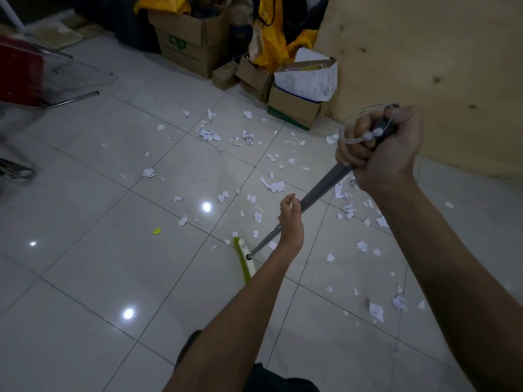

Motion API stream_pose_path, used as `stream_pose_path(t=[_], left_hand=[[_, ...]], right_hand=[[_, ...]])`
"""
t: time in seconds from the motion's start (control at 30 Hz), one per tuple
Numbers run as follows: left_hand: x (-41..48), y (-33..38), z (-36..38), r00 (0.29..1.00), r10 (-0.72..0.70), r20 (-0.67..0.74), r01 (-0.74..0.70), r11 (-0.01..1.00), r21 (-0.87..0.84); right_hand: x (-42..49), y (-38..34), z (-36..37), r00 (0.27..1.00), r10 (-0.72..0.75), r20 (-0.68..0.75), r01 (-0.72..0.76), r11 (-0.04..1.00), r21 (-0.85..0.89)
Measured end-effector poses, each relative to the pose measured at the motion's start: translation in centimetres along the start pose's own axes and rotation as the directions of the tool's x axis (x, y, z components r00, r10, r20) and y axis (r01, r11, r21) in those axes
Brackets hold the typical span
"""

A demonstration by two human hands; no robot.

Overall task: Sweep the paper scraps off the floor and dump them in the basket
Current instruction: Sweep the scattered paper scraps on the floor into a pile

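Note:
White paper scraps [273, 185] lie scattered over the glossy tiled floor [85, 278], from the boxes at the back to the lower right. A broom with a grey handle [319, 190] slants down to its green and white head [245, 257], which rests on the floor. My right hand [376, 145] is shut on the top of the handle, where a clear loop hangs. My left hand [290, 222] is open beside the lower handle, fingers apart, not gripping it. No basket is in view.
Cardboard boxes [189, 43] and yellow bags [271, 43] stand along the back. A box with a white bag [307, 80] sits by a plywood board [424, 66] at the right. A red chair with metal legs [25, 72] is at the left. A small green piece [157, 230] lies on the tiles.

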State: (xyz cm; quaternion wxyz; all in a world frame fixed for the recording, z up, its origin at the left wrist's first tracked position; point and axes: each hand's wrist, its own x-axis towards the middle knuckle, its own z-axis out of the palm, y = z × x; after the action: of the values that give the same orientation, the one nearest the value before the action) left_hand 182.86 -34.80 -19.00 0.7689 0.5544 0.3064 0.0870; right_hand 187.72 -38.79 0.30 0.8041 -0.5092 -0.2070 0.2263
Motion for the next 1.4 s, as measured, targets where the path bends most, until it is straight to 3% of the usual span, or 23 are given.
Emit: stream_pose_path(t=[0.47,0.67,0.93,1.2,1.4], left_hand=[[1.5,5.2,-7.7,0.999,-0.007,-0.035,0.011,0.996,0.090],[3.6,6.5,-12.4,0.993,0.022,-0.113,-0.004,0.987,0.162],[5.7,5.5,-17.1,0.983,0.053,-0.175,0.010,0.941,0.339],[7.9,3.2,-14.6,0.997,0.001,-0.083,0.033,0.911,0.410],[8.3,1.3,-9.0,0.994,-0.028,-0.102,0.060,0.943,0.327]], right_hand=[[3.0,-1.2,7.7,0.995,-0.100,-0.030,0.102,0.994,0.050],[5.4,3.1,10.0,0.973,-0.035,-0.227,0.077,0.981,0.178],[6.1,11.5,11.0,0.925,0.059,-0.377,0.058,0.955,0.291],[6.0,12.4,6.3,0.918,0.033,-0.394,0.058,0.974,0.218],[5.3,10.0,0.7,0.936,0.023,-0.352,0.044,0.983,0.180]])
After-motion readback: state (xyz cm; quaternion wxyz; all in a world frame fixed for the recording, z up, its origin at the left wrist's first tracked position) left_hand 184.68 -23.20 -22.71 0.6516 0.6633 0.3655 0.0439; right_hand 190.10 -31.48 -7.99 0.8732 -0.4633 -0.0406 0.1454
